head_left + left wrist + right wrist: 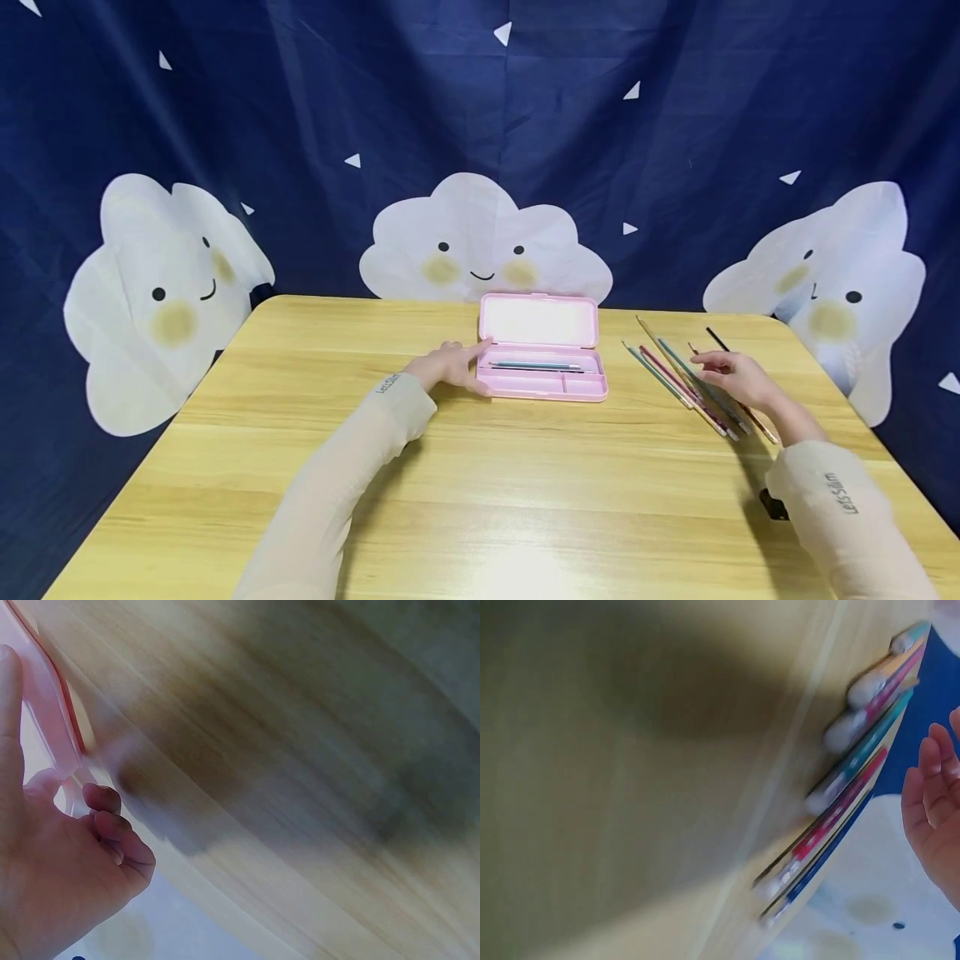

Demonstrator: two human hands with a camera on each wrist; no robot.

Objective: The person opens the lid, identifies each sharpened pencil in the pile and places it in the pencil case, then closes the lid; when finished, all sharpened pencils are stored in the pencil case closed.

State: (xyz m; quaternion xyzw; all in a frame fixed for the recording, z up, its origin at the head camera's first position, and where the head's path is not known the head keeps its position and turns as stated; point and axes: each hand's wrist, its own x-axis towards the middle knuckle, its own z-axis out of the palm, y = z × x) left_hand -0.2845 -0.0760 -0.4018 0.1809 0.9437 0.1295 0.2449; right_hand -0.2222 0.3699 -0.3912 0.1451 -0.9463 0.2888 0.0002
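A pink pencil case [585, 385] lies with its lid raised, and a teal pencil [536, 365] rests in its long compartment. At the case's left end my left hand [452, 365] has thumb and forefinger spread against the edge. In the left wrist view the other fingers of that hand [67, 862] are bent, clear of the pink case [46, 694]. To the right, several pencils [660, 379] lie side by side in a loose fan. My right hand [738, 379] hovers over the right-hand ones, fingers loosely bent. In the right wrist view nothing shows in its fingers [932, 776].
The wooden table [480, 483] extends in front of the case and left of it. Just behind the table's far edge hangs a dark blue curtain [315, 108] with white clouds. A black pencil [717, 339] lies near the right hand.
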